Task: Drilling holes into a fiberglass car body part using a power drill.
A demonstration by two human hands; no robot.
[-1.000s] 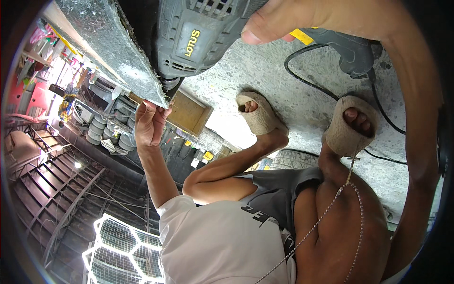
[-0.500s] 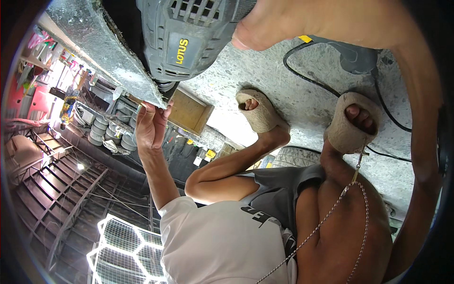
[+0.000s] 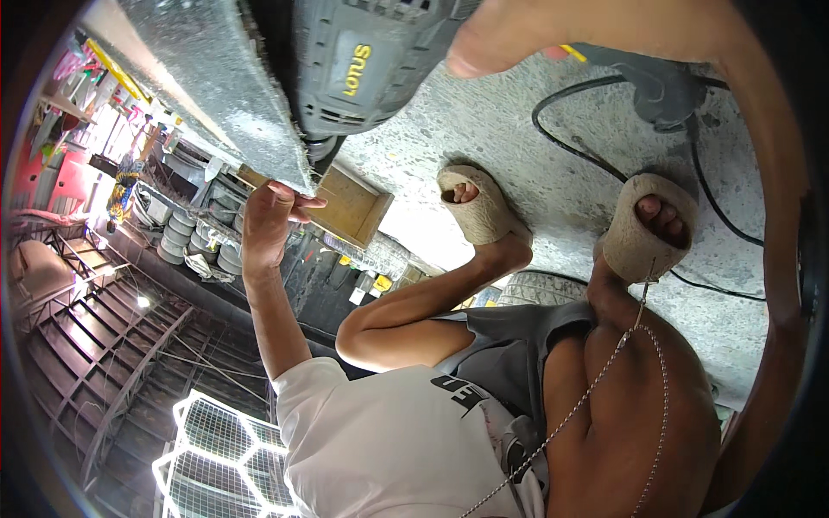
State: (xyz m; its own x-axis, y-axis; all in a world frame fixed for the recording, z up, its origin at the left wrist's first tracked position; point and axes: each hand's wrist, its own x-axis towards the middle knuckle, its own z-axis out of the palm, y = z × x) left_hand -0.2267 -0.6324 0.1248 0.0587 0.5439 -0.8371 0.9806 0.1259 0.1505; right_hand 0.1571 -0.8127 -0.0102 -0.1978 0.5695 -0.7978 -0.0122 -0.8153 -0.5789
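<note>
Looking straight down here: the right hand (image 3: 518,34) comes in along the top edge with its grip wrapped around the back of a grey power drill (image 3: 371,69), thumb pressed along the casing. The drill sits at the top middle, nose pointing down at the edge of a grey speckled slab (image 3: 207,86) that runs diagonally across the upper left. The left hand (image 3: 263,224) is just under the slab's lower corner, fingers curled in a pinch on that edge, right beside the drill's nose. A small wooden box (image 3: 350,207) sits just behind the left hand. The drill's black cable (image 3: 587,129) loops over the concrete floor (image 3: 518,147) on the right. Both feet are in woven tan sandals (image 3: 479,207) on that floor. A thin bead chain (image 3: 596,388) hangs down over the bent knee.
</note>
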